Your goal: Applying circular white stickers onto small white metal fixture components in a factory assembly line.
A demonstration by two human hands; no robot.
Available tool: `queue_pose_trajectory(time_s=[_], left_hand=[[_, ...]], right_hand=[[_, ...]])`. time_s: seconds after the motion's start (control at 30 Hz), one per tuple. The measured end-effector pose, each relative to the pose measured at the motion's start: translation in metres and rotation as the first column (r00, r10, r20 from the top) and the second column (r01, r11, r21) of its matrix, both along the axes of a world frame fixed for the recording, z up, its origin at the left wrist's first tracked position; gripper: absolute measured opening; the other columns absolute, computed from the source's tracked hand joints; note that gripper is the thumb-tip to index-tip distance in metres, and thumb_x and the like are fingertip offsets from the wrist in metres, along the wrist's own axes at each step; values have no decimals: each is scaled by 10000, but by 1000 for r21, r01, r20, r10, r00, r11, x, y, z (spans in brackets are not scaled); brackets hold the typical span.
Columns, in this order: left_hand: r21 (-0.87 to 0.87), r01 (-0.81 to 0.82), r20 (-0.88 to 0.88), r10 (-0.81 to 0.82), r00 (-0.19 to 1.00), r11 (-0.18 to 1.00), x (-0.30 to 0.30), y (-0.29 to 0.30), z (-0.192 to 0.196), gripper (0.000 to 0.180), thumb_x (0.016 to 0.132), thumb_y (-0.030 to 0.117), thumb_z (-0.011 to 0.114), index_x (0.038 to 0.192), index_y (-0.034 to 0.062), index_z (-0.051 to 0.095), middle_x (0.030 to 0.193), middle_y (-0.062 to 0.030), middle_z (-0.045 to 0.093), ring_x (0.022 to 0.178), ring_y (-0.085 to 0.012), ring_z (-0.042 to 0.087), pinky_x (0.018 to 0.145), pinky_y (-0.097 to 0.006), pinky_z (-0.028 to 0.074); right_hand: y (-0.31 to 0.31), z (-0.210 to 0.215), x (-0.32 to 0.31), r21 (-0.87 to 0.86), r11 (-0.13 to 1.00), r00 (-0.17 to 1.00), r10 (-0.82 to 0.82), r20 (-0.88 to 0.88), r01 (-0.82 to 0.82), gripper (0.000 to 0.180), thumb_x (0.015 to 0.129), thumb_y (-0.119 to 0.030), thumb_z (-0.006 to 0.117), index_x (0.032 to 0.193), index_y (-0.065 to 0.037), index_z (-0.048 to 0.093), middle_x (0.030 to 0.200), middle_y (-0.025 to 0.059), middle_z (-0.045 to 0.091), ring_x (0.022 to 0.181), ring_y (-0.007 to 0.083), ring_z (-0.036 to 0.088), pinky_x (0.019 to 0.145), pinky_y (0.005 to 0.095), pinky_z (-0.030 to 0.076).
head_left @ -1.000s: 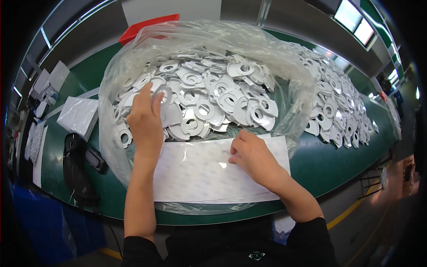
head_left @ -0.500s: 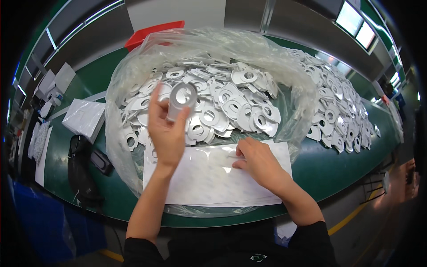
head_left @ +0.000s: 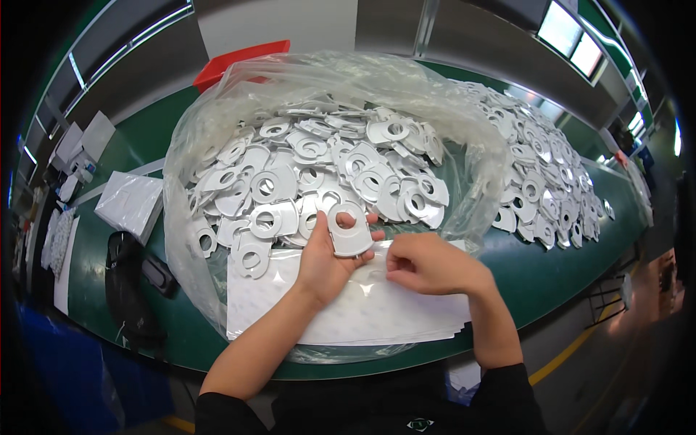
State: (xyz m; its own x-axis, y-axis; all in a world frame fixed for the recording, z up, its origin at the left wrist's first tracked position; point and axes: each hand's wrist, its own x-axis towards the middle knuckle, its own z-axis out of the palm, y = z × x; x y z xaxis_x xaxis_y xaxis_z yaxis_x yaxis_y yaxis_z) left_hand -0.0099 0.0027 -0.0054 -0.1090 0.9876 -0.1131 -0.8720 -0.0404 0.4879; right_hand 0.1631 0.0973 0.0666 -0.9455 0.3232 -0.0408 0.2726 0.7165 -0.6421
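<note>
A: Where was the part (head_left: 353, 243)?
B: In the left hand (head_left: 326, 267), palm up, just in front of the pile (head_left: 284, 175) in the bag (head_left: 181, 167). Ring end pointed toward the bag's far side.
A: Left fingers?
B: Clamped on it. Thumb along one edge, fingertips showing past the other.
A: Right hand (head_left: 438, 267)?
B: Just beside the left, over the sheets (head_left: 290, 319). Fingers curled in; couldn't tell if they pinched anything.
A: Sheets?
B: White, stacked, slightly fanned, on the bag's near side. Bag film showed below their near edge. A loose plate (head_left: 250, 270) from the pile overlapped their far left corner.
A: Around the bag?
B: Heap (head_left: 535, 156) of similar plates to its right, on the green worktop (head_left: 536, 275). Red tray (head_left: 239, 61) behind its far left. White pack (head_left: 130, 199) left of it, black pouch (head_left: 130, 286) nearer, dark case (head_left: 158, 275) between pouch and bag.
</note>
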Motion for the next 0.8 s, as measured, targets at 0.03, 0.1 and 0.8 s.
queue_pose_trajectory(time_s=[0.03, 0.1, 0.8], left_hand=[[-24, 16, -19, -16, 1000, 1000, 3, 1, -1, 466, 991, 483, 182, 1023, 130, 484, 1244, -178, 502, 1069, -322, 541, 749, -383, 474], [-57, 10, -52, -13, 999, 998, 7, 2, 3, 498, 987, 499, 161, 1063, 126, 482, 1196, -172, 530, 995, -291, 573, 700, -362, 469], [-112, 57, -287, -87, 954, 992, 13, -1, 11, 623, 978, 530, 129, 1145, 49, 487, 1047, -103, 593, 890, -207, 612, 633, -294, 451]], right_hand=[[4, 9, 6, -153, 988, 999, 20, 45, -13, 131, 755, -110, 669, 793, -14, 587, 788, 104, 608, 703, 234, 604, 618, 333, 477], [15, 15, 14, -275, 957, 994, 77, -74, -94, 111, 805, -113, 658, 805, -30, 584, 778, 34, 596, 688, 123, 564, 612, 260, 464], [-2, -40, -25, -770, 630, 815, -498, -295, 107, 138, 901, -124, 597, 941, -11, 528, 870, 8, 524, 646, 61, 502, 583, 200, 452]])
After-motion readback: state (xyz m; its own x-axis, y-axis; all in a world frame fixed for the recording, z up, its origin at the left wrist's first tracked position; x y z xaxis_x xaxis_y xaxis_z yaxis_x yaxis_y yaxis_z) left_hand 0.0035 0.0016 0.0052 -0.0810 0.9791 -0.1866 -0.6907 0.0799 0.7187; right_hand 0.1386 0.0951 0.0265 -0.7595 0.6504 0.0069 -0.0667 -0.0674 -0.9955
